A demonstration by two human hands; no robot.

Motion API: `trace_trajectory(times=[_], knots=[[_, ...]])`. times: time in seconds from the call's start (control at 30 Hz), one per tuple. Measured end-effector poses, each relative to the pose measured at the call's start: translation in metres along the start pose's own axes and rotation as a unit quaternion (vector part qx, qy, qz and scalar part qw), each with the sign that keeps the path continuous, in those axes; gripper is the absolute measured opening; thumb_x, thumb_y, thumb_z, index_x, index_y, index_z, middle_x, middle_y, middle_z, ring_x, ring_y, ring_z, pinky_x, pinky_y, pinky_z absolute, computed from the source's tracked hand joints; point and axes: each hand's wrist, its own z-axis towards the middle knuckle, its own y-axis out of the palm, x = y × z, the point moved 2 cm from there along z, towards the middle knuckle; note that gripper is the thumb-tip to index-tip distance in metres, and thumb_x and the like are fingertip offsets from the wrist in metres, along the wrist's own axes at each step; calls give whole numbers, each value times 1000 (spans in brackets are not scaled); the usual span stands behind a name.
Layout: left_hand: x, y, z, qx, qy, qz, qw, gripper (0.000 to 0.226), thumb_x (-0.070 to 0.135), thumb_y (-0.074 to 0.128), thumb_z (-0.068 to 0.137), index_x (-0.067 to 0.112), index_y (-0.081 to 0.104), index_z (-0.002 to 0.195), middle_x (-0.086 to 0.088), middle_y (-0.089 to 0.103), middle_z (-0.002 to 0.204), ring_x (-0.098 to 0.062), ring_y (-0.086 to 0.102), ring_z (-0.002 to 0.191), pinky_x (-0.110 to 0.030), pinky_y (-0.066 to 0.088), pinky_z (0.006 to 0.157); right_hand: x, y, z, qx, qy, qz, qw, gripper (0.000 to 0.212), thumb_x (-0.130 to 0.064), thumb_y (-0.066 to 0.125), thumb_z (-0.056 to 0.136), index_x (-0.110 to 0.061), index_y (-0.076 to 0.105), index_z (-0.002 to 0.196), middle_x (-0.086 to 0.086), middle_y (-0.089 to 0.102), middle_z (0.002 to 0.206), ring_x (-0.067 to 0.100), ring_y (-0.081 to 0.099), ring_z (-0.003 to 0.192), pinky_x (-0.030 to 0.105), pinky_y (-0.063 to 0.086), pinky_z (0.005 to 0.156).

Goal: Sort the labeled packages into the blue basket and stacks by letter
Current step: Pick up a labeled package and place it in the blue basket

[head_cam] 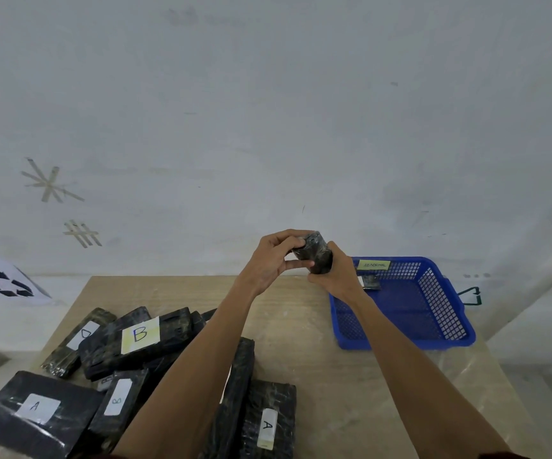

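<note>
Black package [314, 251] pinched by left grip [269, 260], right grip [334, 276] over counter's [301, 326] far edge; slick wrap, hidden label: drop, missort.

Both hands — left hand [269, 260], right hand [334, 276] — grip a black package [314, 251].
</note>
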Motion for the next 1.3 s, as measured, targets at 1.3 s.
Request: trace_trajectory(times=[1.3], knots=[[-6, -34, 14, 172, 21, -19, 985, 14, 22, 54, 102, 9, 52, 96, -11, 64, 104, -25, 66, 102, -39, 60, 82, -49, -39, 12, 45, 53, 207, 976, 40, -40, 77, 87, -15, 63, 114, 4, 67, 111, 17, 67, 100, 33, 60, 73]])
